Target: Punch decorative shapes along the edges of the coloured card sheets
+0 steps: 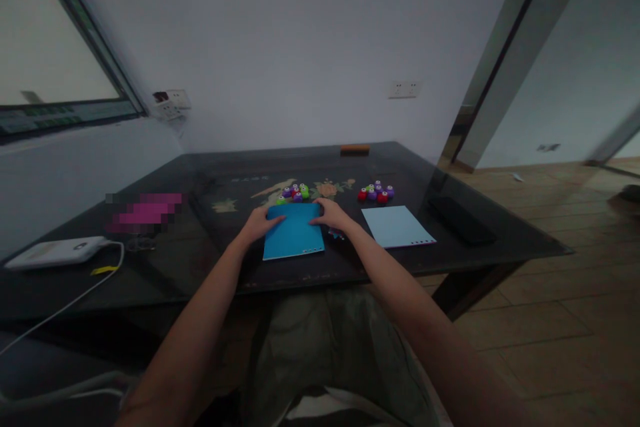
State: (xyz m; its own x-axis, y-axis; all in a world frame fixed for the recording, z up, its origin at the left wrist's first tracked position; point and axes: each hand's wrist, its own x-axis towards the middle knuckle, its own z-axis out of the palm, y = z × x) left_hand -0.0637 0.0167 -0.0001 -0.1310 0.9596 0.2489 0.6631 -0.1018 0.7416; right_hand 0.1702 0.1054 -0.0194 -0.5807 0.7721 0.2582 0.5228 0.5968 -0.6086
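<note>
A bright blue sheet or booklet [294, 233] lies on the dark table near its front edge. My left hand [259, 221] grips its upper left side, thumb on top. At the upper right side my right hand [330, 213] holds it the same way, thumb over the edge. Just behind it sits a cluster of small green, purple and red toys [295, 193] with eye-like white tops. A second such cluster [376, 192] stands further right, behind a pale blue sheet [398, 227]. A small patterned item [337, 233], partly hidden, is under my right wrist.
A black flat object [461, 220] lies at the right of the table [220, 173]. On the left are a pink item [147, 209] and a white device [57, 253] with a cable. A brown block [355, 149] rests at the back edge by the wall.
</note>
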